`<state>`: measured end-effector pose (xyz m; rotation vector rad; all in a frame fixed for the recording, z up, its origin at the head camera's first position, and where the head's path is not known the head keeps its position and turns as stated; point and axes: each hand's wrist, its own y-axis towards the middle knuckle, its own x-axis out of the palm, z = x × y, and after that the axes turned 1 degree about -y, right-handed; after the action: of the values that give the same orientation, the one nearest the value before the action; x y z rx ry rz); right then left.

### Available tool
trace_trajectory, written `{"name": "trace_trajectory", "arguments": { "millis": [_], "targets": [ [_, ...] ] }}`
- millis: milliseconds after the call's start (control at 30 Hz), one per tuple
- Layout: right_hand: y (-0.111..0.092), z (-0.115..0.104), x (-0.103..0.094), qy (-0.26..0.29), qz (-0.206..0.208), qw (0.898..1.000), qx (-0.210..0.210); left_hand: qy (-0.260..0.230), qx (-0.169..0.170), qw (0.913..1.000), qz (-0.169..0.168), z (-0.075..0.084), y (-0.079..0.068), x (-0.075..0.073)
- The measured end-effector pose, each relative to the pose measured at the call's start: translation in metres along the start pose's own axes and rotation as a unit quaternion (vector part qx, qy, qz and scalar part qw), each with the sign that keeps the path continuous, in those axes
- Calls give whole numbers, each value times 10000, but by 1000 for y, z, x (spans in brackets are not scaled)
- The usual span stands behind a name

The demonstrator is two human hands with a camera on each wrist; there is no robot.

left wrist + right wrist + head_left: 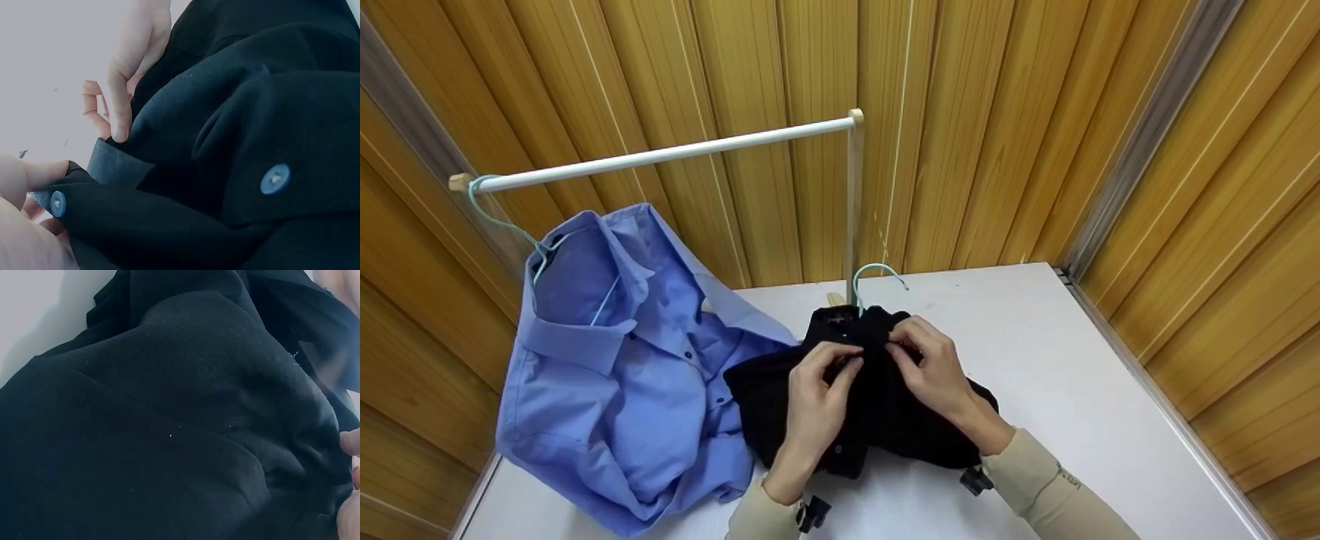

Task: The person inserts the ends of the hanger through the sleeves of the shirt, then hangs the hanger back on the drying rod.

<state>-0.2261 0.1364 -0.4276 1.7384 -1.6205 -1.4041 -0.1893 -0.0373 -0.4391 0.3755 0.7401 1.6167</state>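
A black shirt (pixel 780 397) hangs on a pale green hanger (pixel 879 268) whose hook sticks up above its collar. My left hand (pixel 817 394) pinches one front edge just below the collar. On the other edge, close by, my right hand (pixel 934 367) pinches the cloth between thumb and fingers. In the left wrist view, a blue-grey button (pixel 58 203) sits beside the left thumb, and another button (pixel 275 179) lies lower on the placket. The right wrist view is mostly black cloth (pixel 169 410), with right fingertips (pixel 350 442) at its edge.
A blue shirt (pixel 660 405) hangs at the left from a second green hanger (pixel 502 221) on the white rail (pixel 675 152). The rail's upright post (pixel 854 202) stands behind the black shirt. A white tabletop (pixel 1057 375) lies beneath, with wood-panelled walls (pixel 975 135) around it.
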Motion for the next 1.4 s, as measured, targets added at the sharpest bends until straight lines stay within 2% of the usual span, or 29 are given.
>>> {"name": "trace_trajectory", "arguments": {
  "millis": [133, 300, 367, 667, 900, 1133, 1267, 1400],
  "targets": [
    [1, 0, 0, 61, -35, 10000, 57, -5, 130, 9999, -62, 0, 0, 4],
    [3, 0, 0, 128, -35, 9999, 22, -61, 263, 9995, -161, 23, 3, 5],
    [3, 0, 0, 151, -22, 9999, 1, -105, 339, 9991, -218, 25, 3, 6],
    [3, 3, -1, 21, 37, 10000, -70, -116, 524, 9973, -504, 0, -8, 19],
    [3, 5, -3, 30, 129, 9999, -54, -137, 684, 9933, -917, -2, -15, 24],
    [0, 4, -5, 62, 112, 9999, 37, -46, 526, 9950, -843, -2, -17, 22],
    [-1, 5, -4, 40, 190, 9998, 13, 467, 810, 9935, -650, -4, -20, 21],
    [-2, 7, -4, 97, 203, 9997, -50, 1268, 1200, 9832, -533, -6, -23, 20]
  ]
}}
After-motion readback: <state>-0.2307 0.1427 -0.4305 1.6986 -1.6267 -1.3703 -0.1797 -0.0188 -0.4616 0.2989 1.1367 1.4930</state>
